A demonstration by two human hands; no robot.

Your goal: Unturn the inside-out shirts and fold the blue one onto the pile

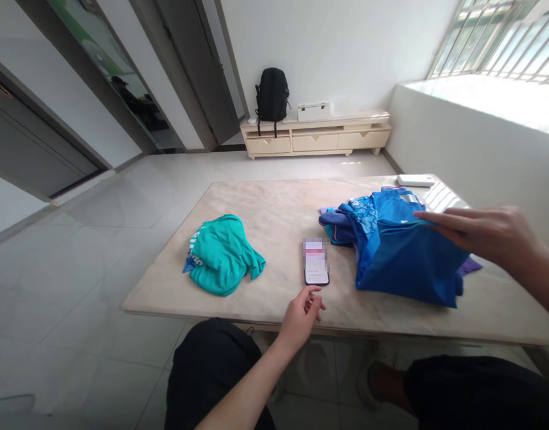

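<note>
My right hand (484, 232) pinches the top of a shiny blue garment (404, 263), whose front panel hangs down to the table from the fingers. Darker blue and purple clothes (339, 226) lie bunched beneath and beside it. My left hand (304, 313) is over the table's near edge, fingers loosely curled and apart, with nothing in it. Just beyond those fingers a phone (316, 263) lies face up with its screen lit, partly blurred. To the left rests a crumpled teal shirt (225, 254) with white lettering and a blue patch.
The clothes lie on a pale marble-patterned table (274, 209). A white box-like object (415, 180) is at its far right corner. Beyond stands a low cream cabinet (314, 142) with a black backpack (273, 94) and a white case (314, 111). My knees are below the near edge.
</note>
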